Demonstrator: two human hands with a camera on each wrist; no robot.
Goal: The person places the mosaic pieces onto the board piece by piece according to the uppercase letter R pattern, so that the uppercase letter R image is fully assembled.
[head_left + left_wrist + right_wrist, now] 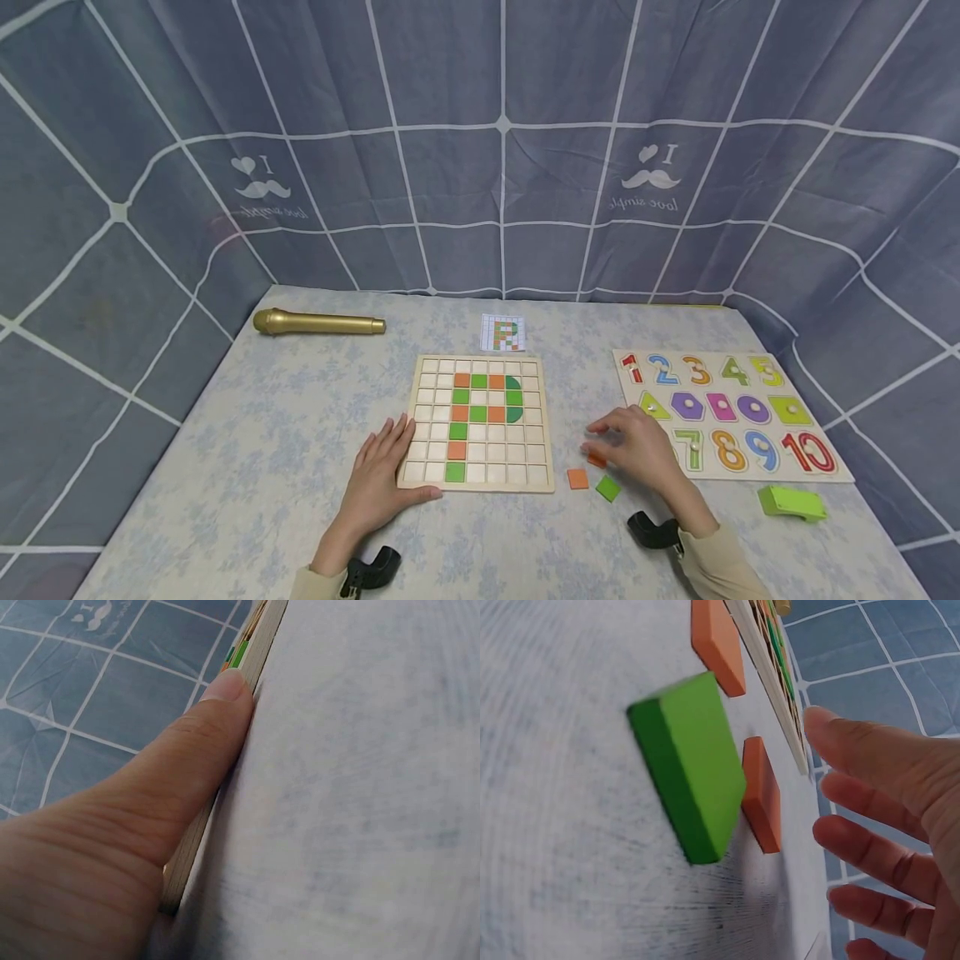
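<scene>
A wooden grid board lies flat, with green and orange tiles in some of its cells and two dark green curved pieces at the right of the pattern. My left hand rests along the board's lower left corner, fingers extended on its left side, thumb against the front edge. Right of the board, my right hand hovers with loosely bent fingers and nothing between them. Below its fingertips lies an orange tile, partly covered. Close by are another orange tile and a green tile.
A pattern card lies behind the board. A gold microphone is at the back left. To the right are a number-and-shape puzzle board, reaching under my right hand's side, and a bright green block. Grey-blue curtains enclose the table.
</scene>
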